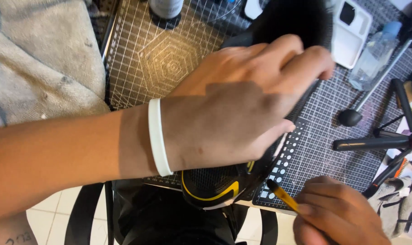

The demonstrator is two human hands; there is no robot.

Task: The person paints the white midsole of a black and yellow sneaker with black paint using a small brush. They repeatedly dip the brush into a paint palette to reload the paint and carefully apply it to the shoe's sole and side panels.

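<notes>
Item: left hand, white wristband, fingers pressed around black-and-yellow sneaker at cutting mat's near edge. Right hand pinches yellow brush. I judge painting underway; next stroke needs steadiness.

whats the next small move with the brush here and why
Probably bring the right hand up so the yellow-handled brush meets the black and yellow shoe. The left hand lies over the shoe, but the brush tip is just off its toe.

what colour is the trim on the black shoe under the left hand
Yellow: a curved yellow stripe on the black mesh shoe, below the left hand, in the head view.
</notes>
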